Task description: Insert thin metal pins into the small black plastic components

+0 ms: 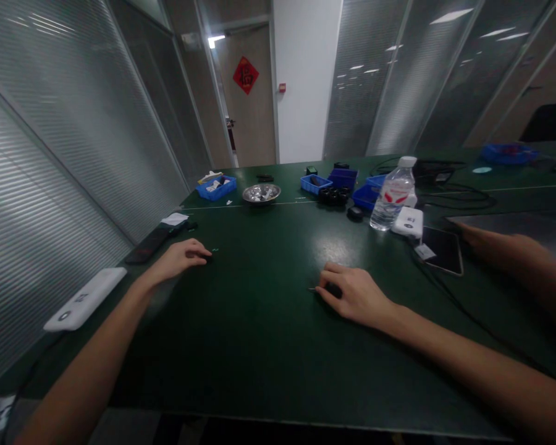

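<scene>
While on smooth tabletop (pixel 259 358), right hand (pixel 354 298).

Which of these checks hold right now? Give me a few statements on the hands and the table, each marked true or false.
1. The left hand and the right hand both rest on the green table. True.
2. The right hand's fingers lie over a small dark object. True.
3. The left hand holds the water bottle. False: the water bottle stands upright, apart from both hands.
4. The bottle has no cap. False: its white cap is on.
5. A metal bowl sits on the table's far side. True.
</scene>
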Demonstrator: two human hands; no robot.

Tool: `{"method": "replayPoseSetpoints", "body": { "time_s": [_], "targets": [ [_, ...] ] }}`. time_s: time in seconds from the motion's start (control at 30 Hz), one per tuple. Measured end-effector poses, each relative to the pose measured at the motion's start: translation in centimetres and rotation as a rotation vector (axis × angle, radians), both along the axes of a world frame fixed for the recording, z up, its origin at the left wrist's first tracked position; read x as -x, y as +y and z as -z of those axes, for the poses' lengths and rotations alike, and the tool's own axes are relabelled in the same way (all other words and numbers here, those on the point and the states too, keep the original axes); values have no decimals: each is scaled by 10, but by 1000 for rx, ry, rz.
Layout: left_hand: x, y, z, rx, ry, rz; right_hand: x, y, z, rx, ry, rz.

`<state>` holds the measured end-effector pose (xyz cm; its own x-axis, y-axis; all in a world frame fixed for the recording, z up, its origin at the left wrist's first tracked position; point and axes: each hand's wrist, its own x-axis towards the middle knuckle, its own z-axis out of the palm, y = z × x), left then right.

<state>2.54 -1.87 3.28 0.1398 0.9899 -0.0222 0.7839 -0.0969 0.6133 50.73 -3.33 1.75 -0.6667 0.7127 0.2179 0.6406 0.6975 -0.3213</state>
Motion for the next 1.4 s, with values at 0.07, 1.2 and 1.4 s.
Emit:
{"method": "replayPoseSetpoints", "body": {
  "time_s": [0.07,1.2,1.4],
  "targets": [
    [5,-3,-2,38,-13,16,0,0,0,1,4,4],
    [115,-4,2,49,575,-440,-1,1,4,-11,-13,-4],
    [120,-4,6,-3,575,-439,-2,1,3,-14,-12,-7]
  ]
}}
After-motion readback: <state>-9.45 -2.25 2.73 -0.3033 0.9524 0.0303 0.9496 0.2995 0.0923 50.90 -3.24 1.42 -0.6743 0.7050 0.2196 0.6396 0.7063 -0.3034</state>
